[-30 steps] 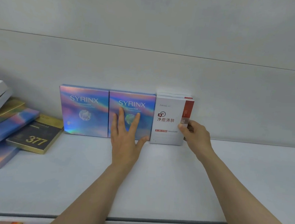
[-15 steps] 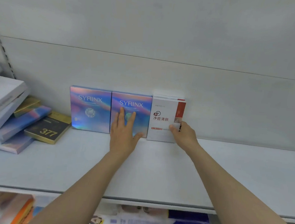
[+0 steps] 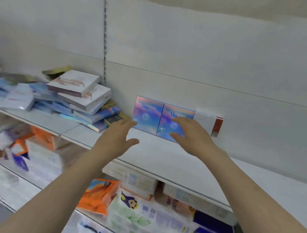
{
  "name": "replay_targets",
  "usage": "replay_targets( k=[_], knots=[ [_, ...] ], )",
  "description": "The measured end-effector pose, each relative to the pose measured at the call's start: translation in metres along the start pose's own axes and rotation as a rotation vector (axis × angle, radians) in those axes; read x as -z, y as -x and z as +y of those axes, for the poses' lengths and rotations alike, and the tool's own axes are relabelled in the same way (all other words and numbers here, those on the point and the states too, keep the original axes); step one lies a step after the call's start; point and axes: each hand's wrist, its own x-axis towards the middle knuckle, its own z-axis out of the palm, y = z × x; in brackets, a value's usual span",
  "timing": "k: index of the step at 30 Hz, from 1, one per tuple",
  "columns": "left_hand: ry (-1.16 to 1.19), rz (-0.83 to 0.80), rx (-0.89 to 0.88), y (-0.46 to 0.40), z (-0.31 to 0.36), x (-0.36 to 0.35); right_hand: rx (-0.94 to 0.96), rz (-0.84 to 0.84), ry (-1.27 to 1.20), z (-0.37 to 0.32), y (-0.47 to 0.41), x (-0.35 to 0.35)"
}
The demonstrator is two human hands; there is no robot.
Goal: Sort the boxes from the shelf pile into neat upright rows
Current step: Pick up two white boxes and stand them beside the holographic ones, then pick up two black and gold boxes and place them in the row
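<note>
The white shelf (image 3: pixel 164 154) carries three upright boxes (image 3: pixel 176 121) against its back and a box pile (image 3: pixel 77 99) at left.

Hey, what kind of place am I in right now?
Probably a shop aisle: white retail shelving with a slotted upright, SYRINX boxes faced outward, and packaged goods on the shelf below.

On the white shelf (image 3: pixel 164 159) two SYRINX boxes (image 3: pixel 162 119) stand upright side by side against the back wall, and a white box with a red stripe (image 3: pixel 208 123) stands just right of them. My left hand (image 3: pixel 114 140) and my right hand (image 3: pixel 193 136) are in front of them, fingers relaxed, holding nothing. To the left lies the untidy pile of boxes (image 3: pixel 73 99).
</note>
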Motion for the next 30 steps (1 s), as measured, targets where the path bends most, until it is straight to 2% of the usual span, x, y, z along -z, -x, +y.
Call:
replay_targets(
  k=[9, 18, 22, 30],
  knots=[
    [-0.016, 0.174, 0.201, 0.134, -0.118, 0.085, 0.290, -0.030, -0.090, -0.171, 0.013, -0.075],
    [-0.035, 0.144, 0.318, 0.219, -0.292, 0.161, 0.350, -0.097, -0.228, -0.380, -0.011, -0.176],
    [-0.083, 0.090, 0.334, 0.239, -0.367, 0.203, 0.357, -0.162, -0.203, -0.462, -0.031, -0.217],
    [-0.092, 0.114, 0.324, 0.216, -0.490, 0.263, 0.364, -0.197, -0.196, -0.562, -0.105, -0.252]
  ],
)
